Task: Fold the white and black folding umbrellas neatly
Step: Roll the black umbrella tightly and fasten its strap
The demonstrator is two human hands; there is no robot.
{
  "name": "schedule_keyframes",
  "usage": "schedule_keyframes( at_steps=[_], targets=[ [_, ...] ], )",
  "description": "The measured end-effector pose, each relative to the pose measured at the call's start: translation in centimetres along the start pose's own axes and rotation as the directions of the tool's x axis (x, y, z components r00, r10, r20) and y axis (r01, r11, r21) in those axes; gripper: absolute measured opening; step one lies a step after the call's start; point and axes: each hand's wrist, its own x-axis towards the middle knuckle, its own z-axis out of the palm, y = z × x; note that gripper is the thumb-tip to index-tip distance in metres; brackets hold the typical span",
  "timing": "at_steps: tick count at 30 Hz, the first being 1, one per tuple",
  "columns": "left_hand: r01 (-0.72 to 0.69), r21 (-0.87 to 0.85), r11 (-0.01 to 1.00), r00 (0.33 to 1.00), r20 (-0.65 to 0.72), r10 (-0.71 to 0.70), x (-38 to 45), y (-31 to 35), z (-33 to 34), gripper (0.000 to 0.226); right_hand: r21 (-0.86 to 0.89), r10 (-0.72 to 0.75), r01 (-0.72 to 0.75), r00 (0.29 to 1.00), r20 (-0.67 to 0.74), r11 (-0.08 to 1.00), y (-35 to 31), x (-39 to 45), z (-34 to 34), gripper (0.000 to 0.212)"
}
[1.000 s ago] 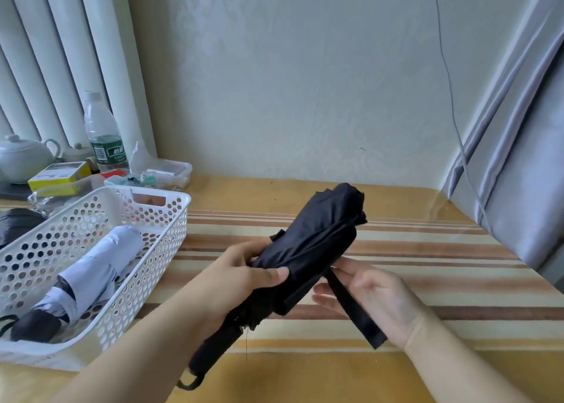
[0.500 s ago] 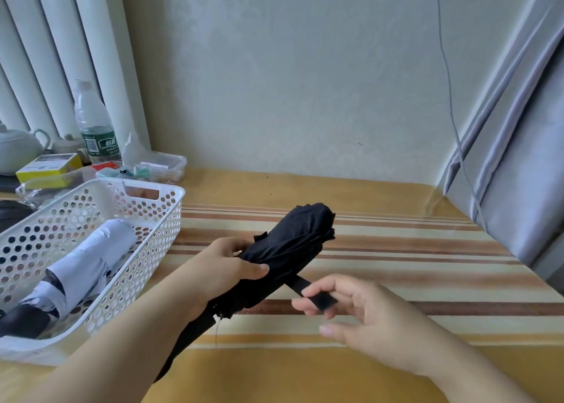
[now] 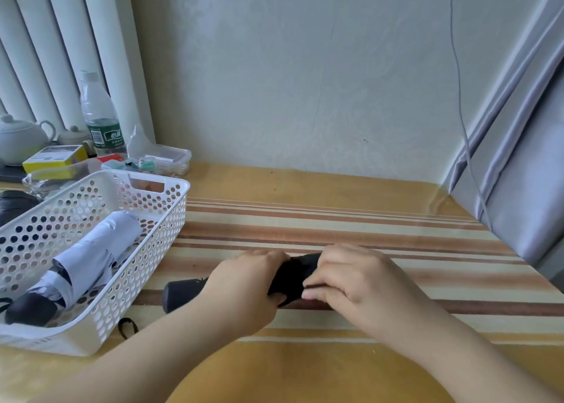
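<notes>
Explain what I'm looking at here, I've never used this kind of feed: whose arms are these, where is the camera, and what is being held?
There is no machine: these are a person's two bare arms, filmed by one wide camera worn on the head, looking forward and down. The left hand and right hand both grip a black umbrella, rolled up and lying across a striped table. Its dark handle sticks out to the left. Whether its strap is fastened is hidden by the fingers. To the left stands a white basket with holes, and in it lies a white umbrella, already rolled. Behind the basket are a water bottle, a teapot and a yellow box.
</notes>
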Motion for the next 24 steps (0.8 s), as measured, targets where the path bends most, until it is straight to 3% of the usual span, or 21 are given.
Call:
schedule_keyframes(
  at_steps=[2, 4, 9, 13, 17, 20, 24],
  targets=[
    [-0.183, 0.105, 0.978, 0.964, -0.178, 0.199, -0.6, -0.3, 1.0, 0.047, 0.017, 0.107, -0.107, 0.994, -0.03, 0.994, 0.4, 0.0, 0.5, 0.027],
    [-0.285, 0.164, 0.944, 0.91, -0.263, 0.32, -1.2, -0.8, 2.0, 0.058, 0.052, 0.164, -0.163, 0.986, -0.024, 0.985, 0.5, -0.1, 0.7, 0.028],
    [-0.273, 0.109, 0.956, 0.879, -0.375, 0.294, -1.9, -1.2, 2.7, 0.064, 0.041, 0.067, -0.067, 0.998, 0.003, 0.997, -0.3, -1.0, 0.8, 0.022],
    [-0.246, 0.106, 0.964, 0.879, -0.395, 0.267, -2.0, -1.2, 2.1, 0.041, 0.038, 0.044, -0.044, 0.999, 0.016, 0.998, -0.7, -1.6, 0.2, 0.009],
    [-0.28, 0.194, 0.94, 0.863, -0.378, 0.335, -2.2, -0.7, 1.9, 0.033, 0.014, -0.027, 0.026, 1.0, 0.013, 1.0, -0.3, -1.3, -0.2, 0.018],
    [-0.336, 0.234, 0.912, 0.845, -0.354, 0.402, -2.3, 0.2, 2.0, 0.043, -0.032, -0.086, 0.088, 0.995, 0.048, 0.996, -0.2, -0.7, -0.8, 0.022],
    [-0.381, 0.264, 0.886, 0.822, -0.341, 0.455, -2.0, 0.6, 1.7, 0.048, 0.051, -0.003, 0.001, 0.999, 0.032, 0.999, -0.1, 0.0, -1.6, 0.024]
  ],
)
